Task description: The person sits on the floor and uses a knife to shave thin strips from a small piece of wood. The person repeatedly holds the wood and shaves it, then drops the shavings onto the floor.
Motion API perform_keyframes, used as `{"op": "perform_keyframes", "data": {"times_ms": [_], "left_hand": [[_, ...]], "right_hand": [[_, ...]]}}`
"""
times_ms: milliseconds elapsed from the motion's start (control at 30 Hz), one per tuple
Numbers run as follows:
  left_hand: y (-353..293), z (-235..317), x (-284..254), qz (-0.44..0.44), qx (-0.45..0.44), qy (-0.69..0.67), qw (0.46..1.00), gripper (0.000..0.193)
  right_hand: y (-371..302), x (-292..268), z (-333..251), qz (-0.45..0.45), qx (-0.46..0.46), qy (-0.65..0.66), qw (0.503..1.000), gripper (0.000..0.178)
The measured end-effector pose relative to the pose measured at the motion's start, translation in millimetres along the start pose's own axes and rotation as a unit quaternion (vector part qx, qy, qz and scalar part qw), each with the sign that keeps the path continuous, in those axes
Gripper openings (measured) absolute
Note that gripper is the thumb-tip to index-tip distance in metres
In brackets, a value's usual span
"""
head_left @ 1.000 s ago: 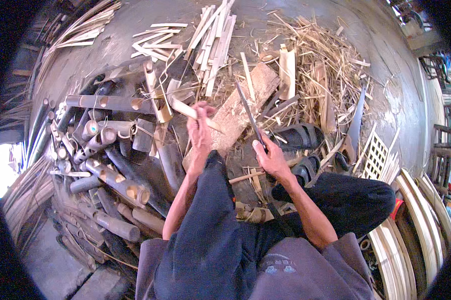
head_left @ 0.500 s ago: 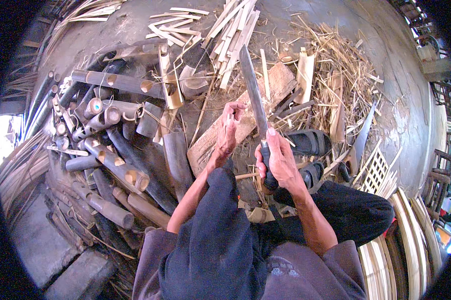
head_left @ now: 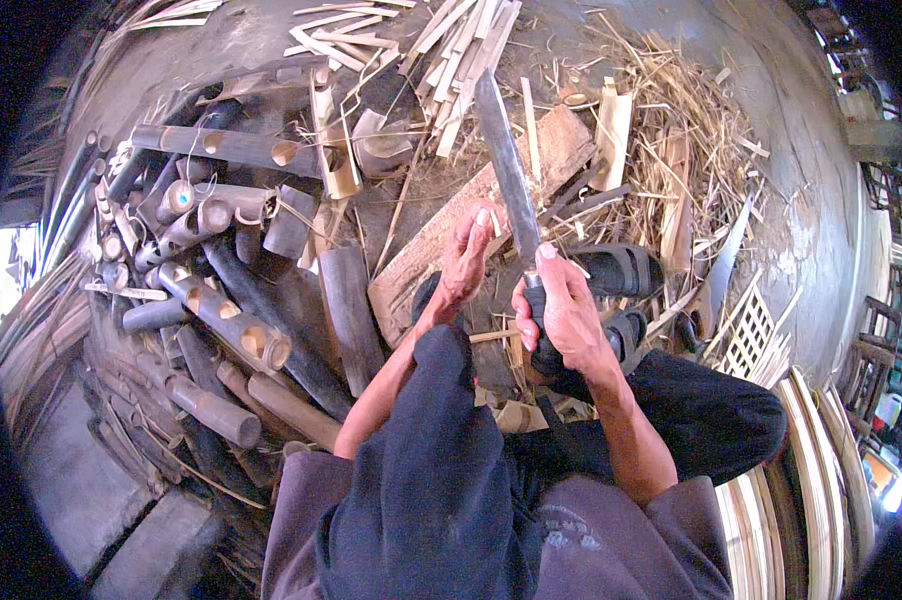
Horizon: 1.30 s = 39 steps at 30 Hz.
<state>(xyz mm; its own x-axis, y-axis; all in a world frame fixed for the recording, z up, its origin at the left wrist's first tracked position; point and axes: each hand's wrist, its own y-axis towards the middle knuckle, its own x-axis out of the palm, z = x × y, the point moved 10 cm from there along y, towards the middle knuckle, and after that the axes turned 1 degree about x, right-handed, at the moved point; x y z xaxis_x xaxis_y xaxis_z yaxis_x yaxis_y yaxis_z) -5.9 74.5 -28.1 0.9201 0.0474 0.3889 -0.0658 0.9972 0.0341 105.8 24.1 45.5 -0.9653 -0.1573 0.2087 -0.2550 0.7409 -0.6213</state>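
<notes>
A long machete-like knife with a dark handle points up and away; my right hand (head_left: 568, 315) is wrapped round its handle. The knife's blade (head_left: 506, 160) rises over a thick wooden block (head_left: 426, 250), its tip leaning a little left. To the left of the blade, above my raised knee, my left hand (head_left: 463, 262) is closed with its fingers curled. What it holds, if anything, is hidden. Dark sandals (head_left: 621, 270) show just right of the knife handle.
Cut bamboo tubes (head_left: 231, 330) lie heaped on the left. Pale split strips (head_left: 461, 70) and a pile of shavings (head_left: 701, 130) lie ahead. A saw (head_left: 726, 255) and a woven lattice piece (head_left: 751, 335) are at the right. Bundled slats (head_left: 811, 460) stand beside my knee.
My left hand has shifted slightly right, its fingers drawn closer together. My right hand and the knife have risen a little in view. The surroundings have shifted slightly as my head moved.
</notes>
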Motion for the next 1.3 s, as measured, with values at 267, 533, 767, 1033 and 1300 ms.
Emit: {"op": "perform_keyframes", "data": {"times_ms": [267,533,767,1033,1300], "left_hand": [[-2.7,10.1,8.6,-0.010,-0.012,0.046,0.999,0.034],[-2.5,8.3,14.2,-0.012,-0.040,0.022,0.999,0.035],[-2.1,4.9,9.2,-0.002,-0.031,0.037,0.999,0.032],[-3.1,2.2,10.7,-0.018,-0.021,0.019,0.999,0.028],[-2.7,2.4,14.7,-0.027,-0.022,0.005,0.999,0.029]], "right_hand": [[-2.9,4.1,-0.7,-0.001,0.012,0.006,1.000,0.054],[-4.9,1.4,-1.1,0.003,0.012,0.004,1.000,0.054],[-7.0,4.7,-3.2,-0.003,0.018,0.005,1.000,0.055],[-7.7,5.2,-9.1,-0.009,-0.001,-0.055,0.998,0.048],[-11.0,3.9,-12.1,0.001,0.003,-0.072,0.997,0.042]]}}
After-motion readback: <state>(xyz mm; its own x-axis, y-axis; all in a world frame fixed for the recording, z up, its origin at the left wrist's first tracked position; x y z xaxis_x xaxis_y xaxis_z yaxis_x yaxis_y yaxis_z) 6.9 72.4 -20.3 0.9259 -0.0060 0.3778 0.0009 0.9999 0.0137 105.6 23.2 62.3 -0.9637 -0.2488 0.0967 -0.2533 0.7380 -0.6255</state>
